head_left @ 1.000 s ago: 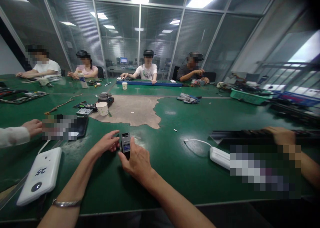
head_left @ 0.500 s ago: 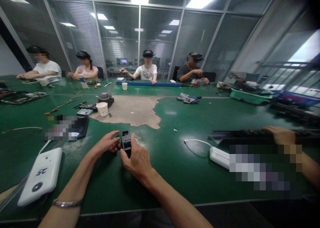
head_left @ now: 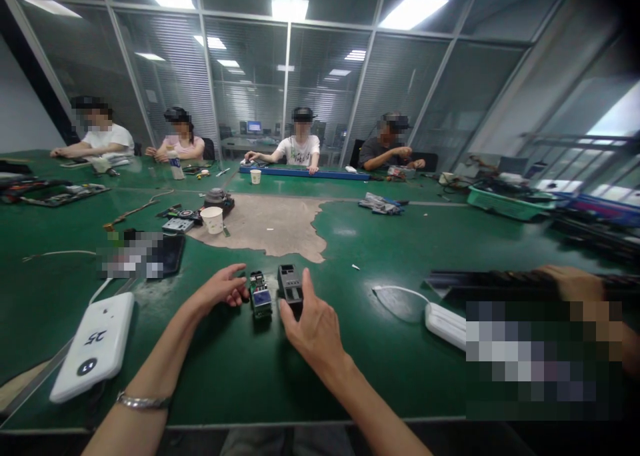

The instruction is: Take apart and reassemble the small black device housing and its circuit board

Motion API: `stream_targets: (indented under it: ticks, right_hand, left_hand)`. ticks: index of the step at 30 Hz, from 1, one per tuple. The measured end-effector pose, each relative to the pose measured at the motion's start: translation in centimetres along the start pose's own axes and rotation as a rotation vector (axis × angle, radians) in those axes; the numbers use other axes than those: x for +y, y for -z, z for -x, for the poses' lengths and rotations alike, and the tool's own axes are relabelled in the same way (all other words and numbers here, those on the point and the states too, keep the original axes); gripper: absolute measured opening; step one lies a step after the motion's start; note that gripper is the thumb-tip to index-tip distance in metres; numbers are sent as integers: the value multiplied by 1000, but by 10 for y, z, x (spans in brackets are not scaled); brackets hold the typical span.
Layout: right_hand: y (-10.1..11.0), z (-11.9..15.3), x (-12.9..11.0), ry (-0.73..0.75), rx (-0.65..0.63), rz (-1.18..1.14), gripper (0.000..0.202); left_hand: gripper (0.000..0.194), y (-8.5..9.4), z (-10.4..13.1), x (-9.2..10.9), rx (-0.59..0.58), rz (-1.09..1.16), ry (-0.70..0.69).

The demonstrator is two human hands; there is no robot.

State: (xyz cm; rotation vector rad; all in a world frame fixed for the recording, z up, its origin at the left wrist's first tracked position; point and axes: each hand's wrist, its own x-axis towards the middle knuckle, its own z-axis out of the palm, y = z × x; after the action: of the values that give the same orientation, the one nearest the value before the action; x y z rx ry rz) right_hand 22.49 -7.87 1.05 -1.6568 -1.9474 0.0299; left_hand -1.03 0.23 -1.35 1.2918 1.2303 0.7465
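A small green circuit board with a blue-grey display [head_left: 261, 297] rests on the green table, just right of my left hand [head_left: 227, 289]. That hand's fingers are apart, with the fingertips beside the board. Right of the board lies a dark grey plastic housing [head_left: 289, 284] with openings in its face. My right hand [head_left: 314, 319] is at the housing's right side, index finger extended along it and thumb at its lower edge. A gap of table separates board and housing.
A white power bank [head_left: 95, 346] lies at left, near a dark phone-like device [head_left: 170, 253]. Ahead are a paper cup [head_left: 213, 221] and grey gloves [head_left: 380, 204]. At right, another person's hand [head_left: 575, 289] touches a long black part [head_left: 480, 283]. People sit across the table.
The housing has moved right with my right hand, away from my left hand. The circuit board now shows between them. The whole view has shifted slightly.
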Motion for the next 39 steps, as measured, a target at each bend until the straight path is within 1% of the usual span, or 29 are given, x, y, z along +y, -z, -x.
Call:
stream_targets:
  ticks: [7, 9, 14, 20, 24, 27, 29, 31, 34, 36, 39]
  right_hand:
    - [-11, 13, 8, -39, -90, 82, 74]
    - [-12, 14, 10, -35, -81, 62, 77]
    - [-14, 14, 16, 0, 13, -44, 81]
    - [-16, 12, 15, 2, -20, -36, 81]
    - [-18, 10, 14, 9, -45, -9, 72]
    - [-17, 8, 15, -34, -37, -12, 70]
    - [-12, 5, 15, -60, -7, -54, 70]
    - [-5, 1, 12, -48, 33, -131, 71]
    - [4, -5, 0, -2, 67, -245, 73]
    - [6, -9, -12, 32, 54, -298, 73]
    - [3, -11, -29, 72, 20, -322, 73]
  left_hand:
    - [78, 1, 0, 0, -5, 10, -7]
    - [79, 1, 0, 0, 2, 8, -7]
    - [77, 0, 0, 2, 15, -9, -3]
    - [76, -2, 1, 4, 12, -11, -6]
    - [76, -2, 0, 3, 17, -11, 3]
    - [77, -1, -1, 2, 17, -16, 9]
    - [77, -1, -2, 0, 12, -17, 1]
    - [77, 0, -3, -1, 9, -18, -1]
    - [77, -1, -2, 0, 4, -14, -1]
    - [77, -1, -2, 0, -1, -3, -4]
    - [77, -1, -2, 0, -2, 15, -11]
